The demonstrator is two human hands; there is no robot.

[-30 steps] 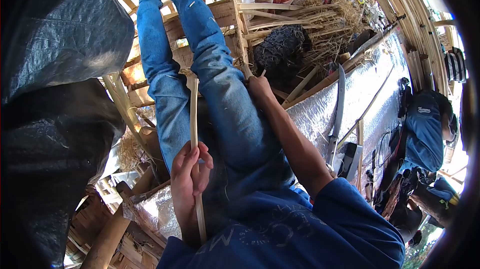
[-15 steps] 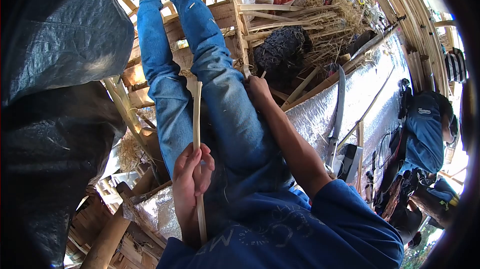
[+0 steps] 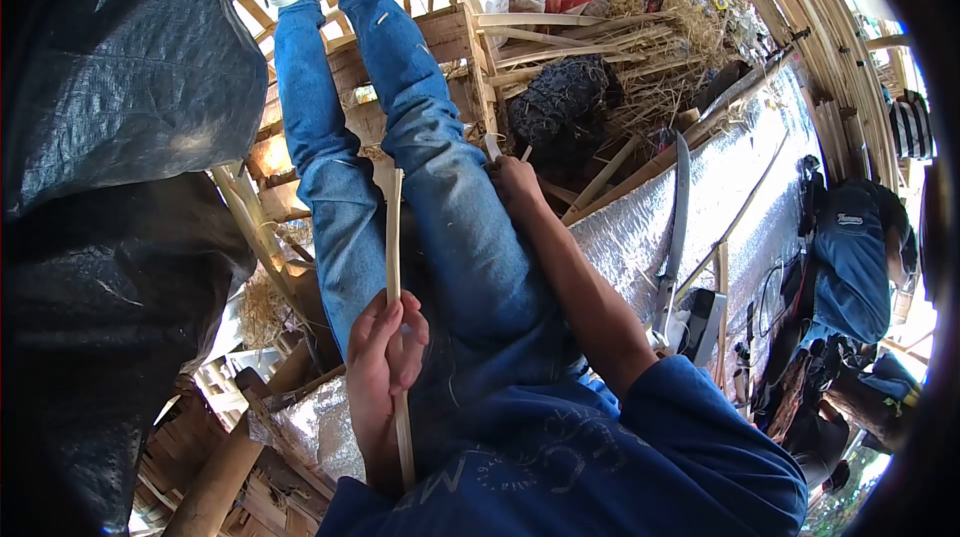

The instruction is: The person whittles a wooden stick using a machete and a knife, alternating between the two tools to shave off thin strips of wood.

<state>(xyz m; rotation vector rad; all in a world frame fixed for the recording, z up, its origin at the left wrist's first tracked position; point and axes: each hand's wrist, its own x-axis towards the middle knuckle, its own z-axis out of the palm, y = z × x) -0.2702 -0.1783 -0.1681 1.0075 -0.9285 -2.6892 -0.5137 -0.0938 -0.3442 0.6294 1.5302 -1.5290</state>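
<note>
A long pale bamboo strip (image 3: pixel 394 237) stands nearly upright along my lap, its lower end close to my blue shirt. The fingers of my left hand (image 3: pixel 388 347) are closed around it below its middle. My right hand (image 3: pixel 514 185) is a closed fist resting beside the knee of my jeans (image 3: pixel 450 197). From that fist a short, shiny blade-like tip (image 3: pixel 493 145) and a thin light stick end (image 3: pixel 527 152) poke out; most of what it holds is hidden.
A machete (image 3: pixel 678 217) lies on silver foil sheeting (image 3: pixel 750 177) at my right, beside a dark box-shaped device (image 3: pixel 705 322). Ahead are a blackened lump (image 3: pixel 562 97), straw (image 3: pixel 690 32) and split bamboo. Dark tarpaulin (image 3: pixel 130 87) hangs at left. Another person (image 3: pixel 850 257) is at far right.
Almost nothing differs. The bamboo strip and my left hand sit very slightly lower in view; my right hand keeps its place by the knee.
</note>
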